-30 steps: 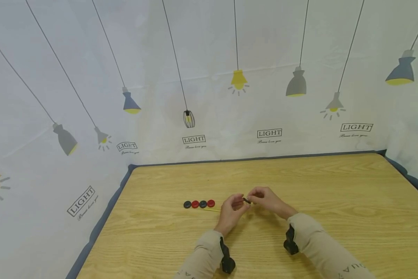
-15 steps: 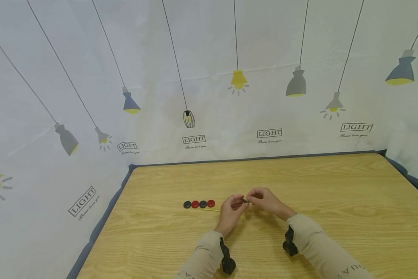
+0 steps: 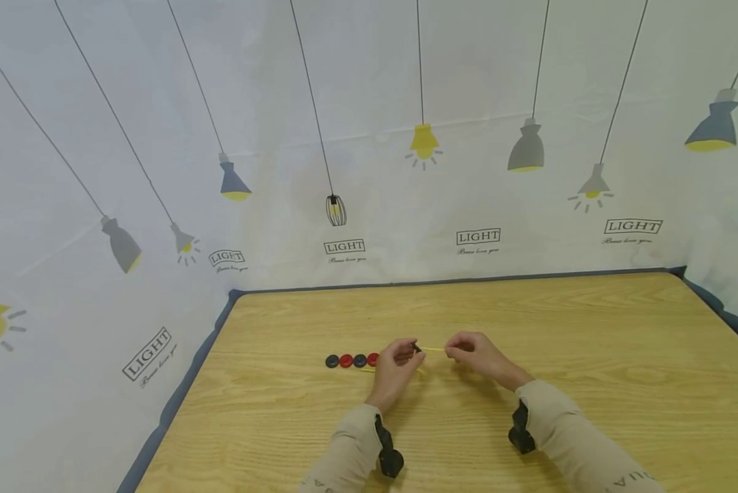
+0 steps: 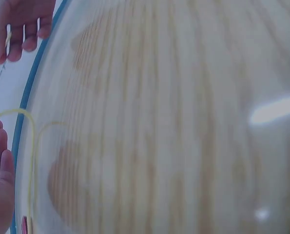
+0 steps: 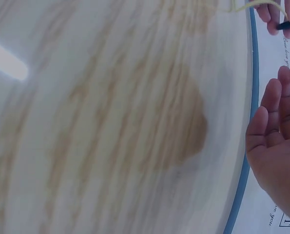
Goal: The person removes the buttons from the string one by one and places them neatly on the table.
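Note:
Between the thumb and fingers of my left hand point(image 3: 393, 371) is a small black disc point(image 3: 416, 347), like a button, seen edge-on in the right wrist view. A yellow string point(image 3: 433, 350) runs taut from this disc to my right hand point(image 3: 481, 357), whose thumb and fingertip pinch it. On the disc's other side the string hangs in a loop below the left hand, as the left wrist view shows. Just left of that hand, two black and two red discs lie in a row on the table; one is a red disc point(image 3: 346, 361) beside a black disc point(image 3: 332, 361).
The wood-grain table point(image 3: 560, 322) has a blue edge and meets a white wall covering point(image 3: 393, 185) printed with lamps, at the back and sides. Part of the yellow string lies on the tabletop next to the row of discs.
My hands were together at the black disc. They have since drawn apart, the left hand moving left with the disc and the right hand moving right, with yellow string now stretched between them.

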The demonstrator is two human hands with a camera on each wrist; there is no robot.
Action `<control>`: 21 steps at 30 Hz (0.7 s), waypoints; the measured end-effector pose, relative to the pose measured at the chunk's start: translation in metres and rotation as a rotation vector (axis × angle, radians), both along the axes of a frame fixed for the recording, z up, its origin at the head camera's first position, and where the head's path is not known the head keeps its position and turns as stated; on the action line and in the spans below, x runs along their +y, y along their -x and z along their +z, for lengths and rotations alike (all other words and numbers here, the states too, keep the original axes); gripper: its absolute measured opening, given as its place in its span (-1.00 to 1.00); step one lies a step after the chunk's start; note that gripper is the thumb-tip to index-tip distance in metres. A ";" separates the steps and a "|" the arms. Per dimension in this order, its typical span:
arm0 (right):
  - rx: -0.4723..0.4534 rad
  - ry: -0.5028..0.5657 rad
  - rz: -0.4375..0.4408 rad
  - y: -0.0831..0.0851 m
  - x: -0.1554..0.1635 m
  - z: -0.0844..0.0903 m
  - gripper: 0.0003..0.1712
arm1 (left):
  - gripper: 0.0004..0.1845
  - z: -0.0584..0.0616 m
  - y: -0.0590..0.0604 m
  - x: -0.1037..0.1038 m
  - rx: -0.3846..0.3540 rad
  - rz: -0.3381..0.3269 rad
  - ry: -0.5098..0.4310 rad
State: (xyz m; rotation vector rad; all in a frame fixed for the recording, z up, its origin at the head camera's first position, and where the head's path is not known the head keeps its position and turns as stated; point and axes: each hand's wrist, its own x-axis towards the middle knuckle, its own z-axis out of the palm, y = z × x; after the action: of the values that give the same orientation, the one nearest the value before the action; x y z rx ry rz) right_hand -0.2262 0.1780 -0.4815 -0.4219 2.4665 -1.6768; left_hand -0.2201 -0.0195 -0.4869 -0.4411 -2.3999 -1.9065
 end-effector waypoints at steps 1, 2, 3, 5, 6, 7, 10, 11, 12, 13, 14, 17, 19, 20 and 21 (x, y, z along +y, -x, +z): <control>-0.002 -0.006 -0.006 0.000 0.001 0.000 -0.70 | -0.69 -0.004 0.003 -0.002 0.001 0.006 0.008; -0.004 -0.009 -0.009 -0.001 0.002 0.001 -0.70 | -0.68 -0.008 0.007 -0.004 -0.002 0.011 0.014; -0.006 -0.012 -0.011 -0.001 0.002 0.001 -0.70 | -0.66 -0.011 0.010 -0.007 -0.004 0.013 0.018; -0.007 -0.016 -0.013 -0.001 0.004 0.000 -0.70 | -0.64 -0.016 0.014 -0.011 -0.012 0.016 0.020; -0.005 -0.017 -0.012 -0.001 0.005 0.000 -0.70 | -0.64 -0.016 0.015 -0.014 -0.009 0.019 0.024; -0.004 -0.015 -0.011 -0.001 0.006 0.000 -0.69 | -0.64 -0.015 0.016 -0.016 -0.005 0.018 0.024; 0.001 -0.020 -0.011 -0.002 0.009 -0.001 -0.69 | -0.65 -0.006 0.014 -0.022 -0.007 0.020 0.014; -0.001 -0.022 -0.014 -0.002 0.010 -0.001 -0.69 | -0.66 -0.002 0.012 -0.023 -0.007 0.020 0.013; -0.002 -0.025 -0.015 -0.002 0.011 -0.002 -0.69 | -0.67 0.003 0.010 -0.025 -0.002 0.020 0.012; -0.006 -0.027 -0.018 -0.002 0.012 -0.001 -0.69 | -0.67 0.006 0.008 -0.027 -0.004 0.018 0.010; -0.009 -0.031 -0.020 -0.002 0.012 -0.002 -0.68 | -0.67 0.009 0.007 -0.029 -0.005 0.017 0.010; -0.024 -0.032 -0.027 -0.003 0.014 -0.001 -0.68 | -0.67 0.008 0.009 -0.036 0.002 0.017 0.029; -0.026 -0.031 -0.025 -0.003 0.016 -0.002 -0.68 | -0.64 0.001 0.013 -0.041 0.000 0.021 0.042; -0.028 -0.029 -0.027 -0.003 0.016 -0.001 -0.68 | -0.63 -0.003 0.016 -0.044 0.005 0.024 0.050; -0.029 -0.027 -0.028 -0.004 0.017 -0.001 -0.69 | -0.62 -0.006 0.019 -0.046 0.007 0.028 0.056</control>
State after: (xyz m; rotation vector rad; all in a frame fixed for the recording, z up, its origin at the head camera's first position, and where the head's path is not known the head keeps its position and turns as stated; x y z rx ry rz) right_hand -0.2226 0.1946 -0.4829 -0.3589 2.4835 -1.6455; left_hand -0.2389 -0.0658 -0.4932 -0.4143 -2.4466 -1.8271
